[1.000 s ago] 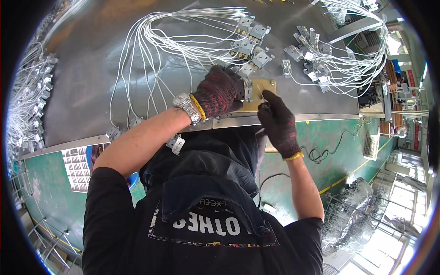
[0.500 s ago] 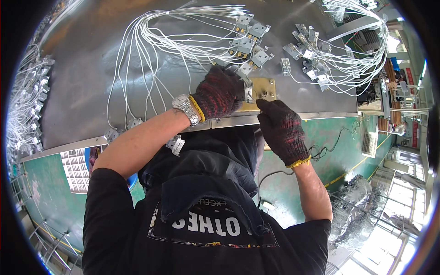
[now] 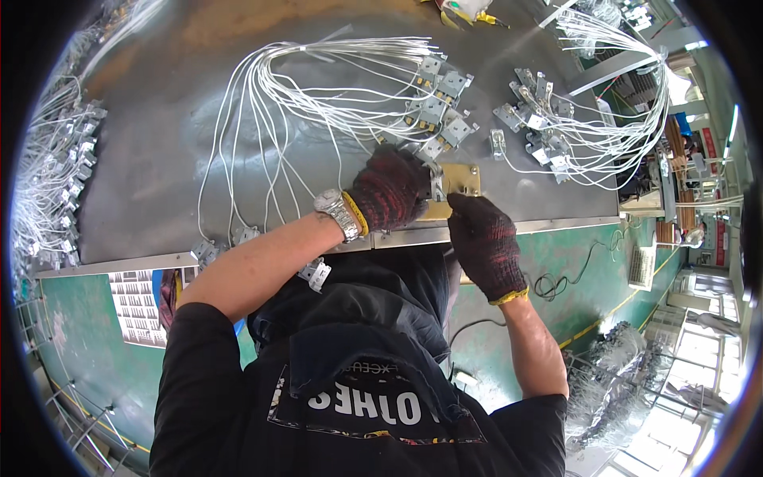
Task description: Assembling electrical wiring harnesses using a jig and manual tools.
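Observation:
My left hand [image 3: 389, 191], in a dark knit glove with a yellow cuff and a wristwatch behind it, is closed on a small metal bracket [image 3: 435, 184] with white wires. It holds the bracket against the left end of a brass plate [image 3: 465, 176] near the front edge of the table. My right hand [image 3: 483, 238], gloved the same way, reaches in from the right. Its fingertips pinch the plate's near left corner, right beside the bracket. The left glove covers most of the bracket.
A grey metal table [image 3: 159, 159] carries heaps of wired metal brackets at the centre back [image 3: 437, 103] and back right [image 3: 540, 119]. More wired parts hang along the left rim [image 3: 56, 183]. A few brackets dangle over the front edge [image 3: 203, 250]. Green floor [image 3: 87, 350] lies below.
My right hand has slid from the plate's right side down toward its near left corner. My left hand has stayed on the bracket, barely shifting.

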### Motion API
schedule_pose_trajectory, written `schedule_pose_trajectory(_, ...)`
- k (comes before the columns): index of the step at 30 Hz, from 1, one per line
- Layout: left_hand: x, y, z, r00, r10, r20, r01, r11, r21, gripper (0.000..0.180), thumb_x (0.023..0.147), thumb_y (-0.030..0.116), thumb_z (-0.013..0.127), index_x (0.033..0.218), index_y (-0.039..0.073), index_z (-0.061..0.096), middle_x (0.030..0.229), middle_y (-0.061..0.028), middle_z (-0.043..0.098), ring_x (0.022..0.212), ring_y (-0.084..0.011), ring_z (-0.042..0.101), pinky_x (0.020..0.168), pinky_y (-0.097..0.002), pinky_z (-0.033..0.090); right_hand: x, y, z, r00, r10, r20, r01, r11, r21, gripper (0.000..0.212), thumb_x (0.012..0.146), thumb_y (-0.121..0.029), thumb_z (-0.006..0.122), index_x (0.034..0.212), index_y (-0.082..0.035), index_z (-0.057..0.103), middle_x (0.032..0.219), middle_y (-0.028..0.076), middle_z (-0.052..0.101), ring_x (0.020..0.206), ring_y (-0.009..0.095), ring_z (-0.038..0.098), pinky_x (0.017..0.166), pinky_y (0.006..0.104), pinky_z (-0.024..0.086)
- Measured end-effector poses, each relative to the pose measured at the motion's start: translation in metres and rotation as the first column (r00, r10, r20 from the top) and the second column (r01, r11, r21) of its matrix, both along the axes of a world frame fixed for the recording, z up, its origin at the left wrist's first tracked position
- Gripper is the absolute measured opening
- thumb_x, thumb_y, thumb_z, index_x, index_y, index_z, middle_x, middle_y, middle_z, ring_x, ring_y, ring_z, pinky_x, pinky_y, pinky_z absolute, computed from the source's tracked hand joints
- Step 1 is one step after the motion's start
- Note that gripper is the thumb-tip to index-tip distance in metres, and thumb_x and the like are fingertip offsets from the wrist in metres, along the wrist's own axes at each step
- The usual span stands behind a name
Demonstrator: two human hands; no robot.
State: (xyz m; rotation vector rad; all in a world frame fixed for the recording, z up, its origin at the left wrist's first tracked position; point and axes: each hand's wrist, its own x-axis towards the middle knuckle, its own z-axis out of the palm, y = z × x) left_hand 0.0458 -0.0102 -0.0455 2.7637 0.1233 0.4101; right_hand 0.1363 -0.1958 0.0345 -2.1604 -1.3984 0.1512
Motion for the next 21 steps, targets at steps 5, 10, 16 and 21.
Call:
schedule_pose_trajectory(5,0.0,-0.002,0.001,1.0,-0.006,-0.012,0.007,0.999,0.049,0.045,0.07,0.034,0.079,0.109,0.015,0.07,0.102,-0.0084,0.07,0.104,-0.0305,0.065,0.09,-0.0486,0.046,0.006,-0.006,-0.001,0.991,-0.015,-0.131,0.008,0.998,-0.054,0.025,0.091,-0.006,0.065,0.114,-0.001,0.072,0.101,0.02,0.072,0.093,0.033,0.073,0.081,0.0371,0.057)
schedule_pose_trajectory(10,0.001,-0.004,-0.002,1.0,0.004,-0.024,-0.003,0.998,0.065,0.042,0.072,0.038,0.076,0.108,0.016,0.072,0.104,-0.0065,0.071,0.107,-0.0292,0.066,0.094,-0.0486,0.046,0.012,-0.011,-0.012,0.908,-0.103,-0.406,0.117,0.993,0.01,0.029,0.09,-0.006,0.069,0.118,0.001,0.071,0.097,0.009,0.073,0.087,0.014,0.068,0.079,0.0294,0.055)
schedule_pose_trajectory(16,-0.007,-0.001,-0.006,0.999,-0.041,0.006,0.04,0.994,0.099,0.052,0.076,0.048,0.077,0.113,0.012,0.069,0.11,-0.0095,0.07,0.105,-0.0296,0.065,0.095,-0.0462,0.045,0.02,-0.003,-0.014,0.876,-0.08,-0.476,0.169,0.974,0.148,0.036,0.087,-0.007,0.074,0.121,0.002,0.066,0.092,0.003,0.068,0.08,0.008,0.061,0.072,0.026,0.052)
schedule_pose_trajectory(21,-0.038,0.005,0.009,0.986,-0.087,0.141,0.081,0.995,0.051,0.064,0.083,0.071,0.066,0.095,0.008,0.075,0.119,-0.0119,0.07,0.116,-0.0333,0.062,0.106,-0.0532,0.04,0.018,0.016,-0.043,0.748,-0.121,-0.653,0.248,0.963,0.106,0.027,0.09,-0.013,0.073,0.113,0.0,0.068,0.082,0.003,0.066,0.067,0.008,0.056,0.059,0.0268,0.047)
